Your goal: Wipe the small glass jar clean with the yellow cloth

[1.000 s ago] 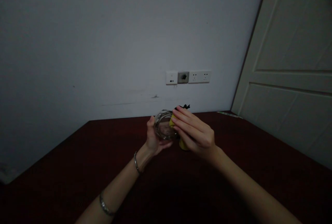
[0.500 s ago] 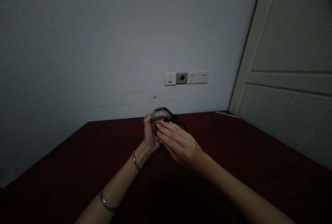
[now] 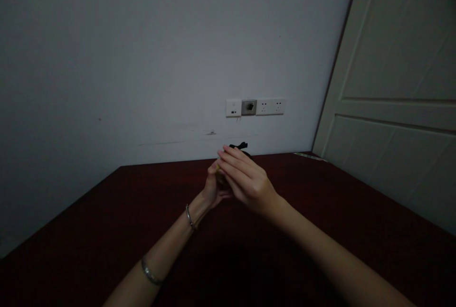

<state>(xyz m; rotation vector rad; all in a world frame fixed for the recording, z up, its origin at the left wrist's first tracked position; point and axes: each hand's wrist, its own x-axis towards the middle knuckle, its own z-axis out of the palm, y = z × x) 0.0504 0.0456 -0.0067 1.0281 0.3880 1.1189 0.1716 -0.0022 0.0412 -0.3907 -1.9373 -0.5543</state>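
Both hands meet above the dark red table, around a round thing whose kind I cannot make out. Only its black bow-like piece point(image 3: 239, 146) shows above my right hand, with a small yellow patch between the hands. My left hand point(image 3: 213, 188) is closed around its left and lower side, thumb up. Across its near side lies my right hand point(image 3: 245, 176), fingers together and bent over it, hiding most of it. Two silvery bangles point(image 3: 189, 217) circle my left forearm.
The dark red table point(image 3: 160, 193) reaches back to a pale wall point(image 3: 160, 60). Several switch and socket plates point(image 3: 263, 106) sit low on that wall. A panelled door point(image 3: 392, 107) stands at the right. A thin strip point(image 3: 309, 156) lies at the table's back right edge.
The round thing has turned in my hands: its shiny ring-shaped rim no longer shows, and a yellow patch has appeared. My right fingers have risen over it; my left hand has shifted slightly right.
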